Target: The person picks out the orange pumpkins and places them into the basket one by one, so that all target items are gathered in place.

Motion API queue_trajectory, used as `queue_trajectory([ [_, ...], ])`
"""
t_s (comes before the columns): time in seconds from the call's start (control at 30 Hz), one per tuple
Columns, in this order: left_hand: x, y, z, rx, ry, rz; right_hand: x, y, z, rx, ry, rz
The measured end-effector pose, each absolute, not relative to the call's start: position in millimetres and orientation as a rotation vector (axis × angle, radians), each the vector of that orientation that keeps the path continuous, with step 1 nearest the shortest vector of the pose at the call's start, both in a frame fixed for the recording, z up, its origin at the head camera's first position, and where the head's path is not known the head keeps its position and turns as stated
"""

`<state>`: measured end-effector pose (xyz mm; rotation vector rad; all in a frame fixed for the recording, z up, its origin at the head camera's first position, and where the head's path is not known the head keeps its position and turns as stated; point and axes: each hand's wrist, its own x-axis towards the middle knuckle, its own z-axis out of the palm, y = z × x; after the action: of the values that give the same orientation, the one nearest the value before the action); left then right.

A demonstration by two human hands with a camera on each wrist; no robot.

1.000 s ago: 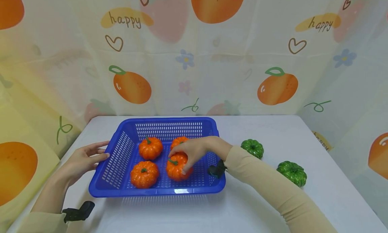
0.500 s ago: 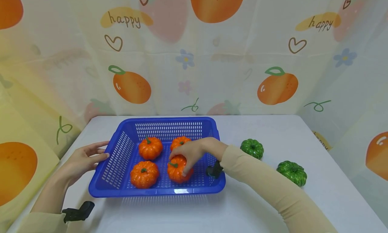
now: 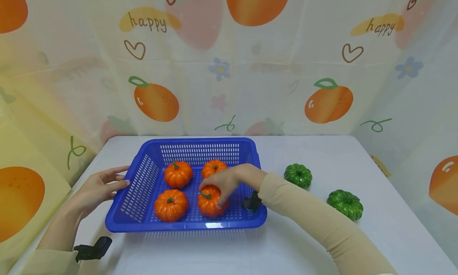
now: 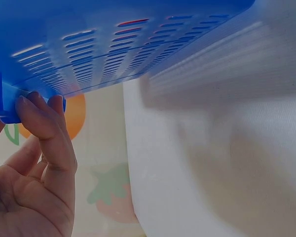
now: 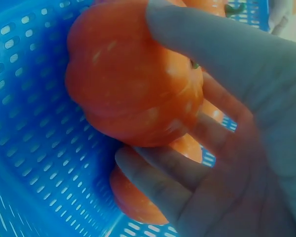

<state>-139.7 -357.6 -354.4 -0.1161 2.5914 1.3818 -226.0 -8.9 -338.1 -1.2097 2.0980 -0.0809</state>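
A blue plastic basket point(image 3: 186, 226) stands on the white table with several small orange pumpkins in it. My right hand point(image 3: 223, 181) reaches over its right side and grips the front right pumpkin point(image 3: 210, 206) from above. In the right wrist view, thumb and fingers curve round that pumpkin point(image 5: 128, 74), and another pumpkin point(image 5: 138, 200) shows behind the fingers. At the basket's left rim my left hand point(image 3: 98, 191) holds on, its fingertips point(image 4: 37, 111) hooked at the rim in the left wrist view. The back right pumpkin point(image 3: 213, 167) is partly hidden by my right hand.
Two green pumpkins, one farther back point(image 3: 298, 175) and one nearer point(image 3: 345, 204), sit on the table to the right of the basket. A back left pumpkin point(image 3: 178, 174) and a front left pumpkin point(image 3: 171, 206) lie inside it. A printed curtain point(image 3: 257, 88) hangs behind the table.
My right hand and the front right pumpkin have shifted slightly toward the basket's front, showing more of the back right pumpkin. The left hand stays at the rim.
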Motion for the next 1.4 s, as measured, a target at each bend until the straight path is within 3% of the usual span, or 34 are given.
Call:
queue_trajectory([
  [0.7, -140.7, -354.6, -353.3, -0.119, 2.598, 1.337, -223.2, -6.0, -338.2, -1.203, 2.081, -0.074],
  [1.4, -139.0, -358.2, -353.8, -0.041, 2.682, 1.299, -222.9, 11.4, -307.9, -1.309, 2.144, -0.263],
])
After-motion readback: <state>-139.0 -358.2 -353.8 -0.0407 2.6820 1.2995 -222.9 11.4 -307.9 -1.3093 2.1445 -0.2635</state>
